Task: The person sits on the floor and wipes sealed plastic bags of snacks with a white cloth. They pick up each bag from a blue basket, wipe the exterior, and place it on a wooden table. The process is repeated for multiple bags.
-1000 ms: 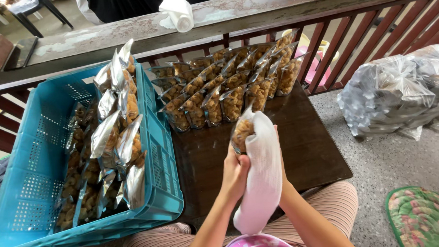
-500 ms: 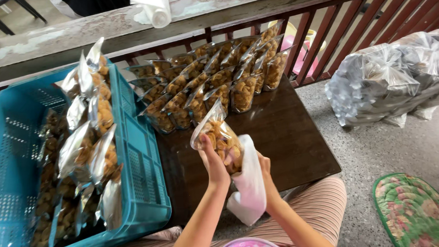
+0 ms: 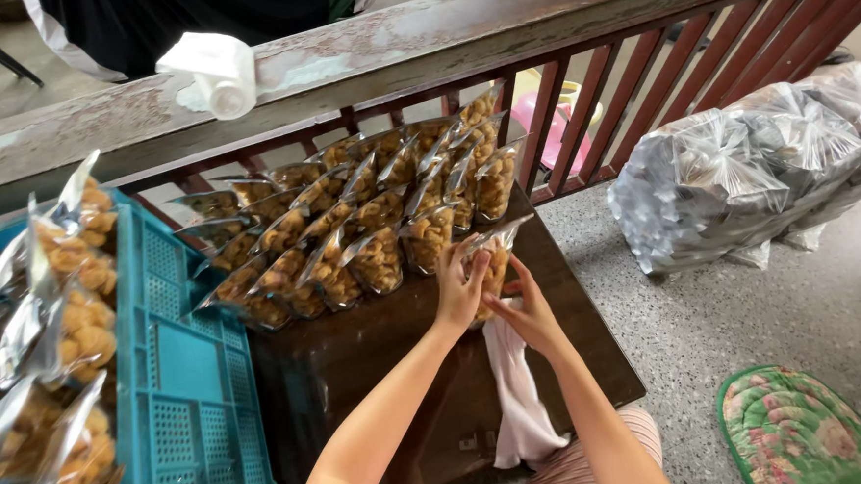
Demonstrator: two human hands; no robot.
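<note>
Place: a home porch serving as a snack-packing spot.
Evidence: wooden railing (image 3: 498,32), terrazzo floor (image 3: 777,302), snack bags (image 3: 370,216) lining a dark table (image 3: 378,363).

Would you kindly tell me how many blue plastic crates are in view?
1: the blue plastic crate stands at the left, beside the dark wooden table, packed with clear snack bags. Its left part is out of frame.

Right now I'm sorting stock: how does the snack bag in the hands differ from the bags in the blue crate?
The held bag stands on the dark table at the end of a row, gripped by the left hand and right hand; the crate bags sit untouched inside the blue crate. Both are clear bags of golden fried snacks.
</note>
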